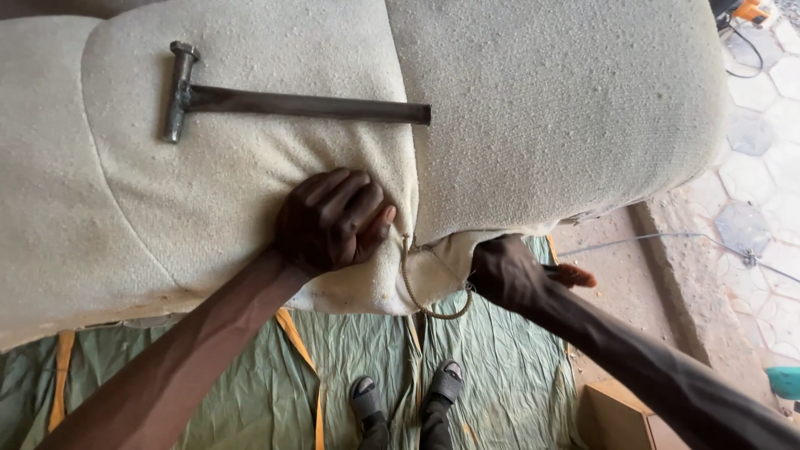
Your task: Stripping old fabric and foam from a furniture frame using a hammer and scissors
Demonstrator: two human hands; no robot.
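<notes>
The left hand presses with fingers together on the foam cushion, while the right hand, at its 3 o'clock, grips the cord (hammer at 12 o'clock), which may slip if pulled unevenly.

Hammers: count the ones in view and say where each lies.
1. The hammer lies flat on the foam cushion, head to the left, above the left hand pressing the foam. Others could be hidden outside the view.
</notes>
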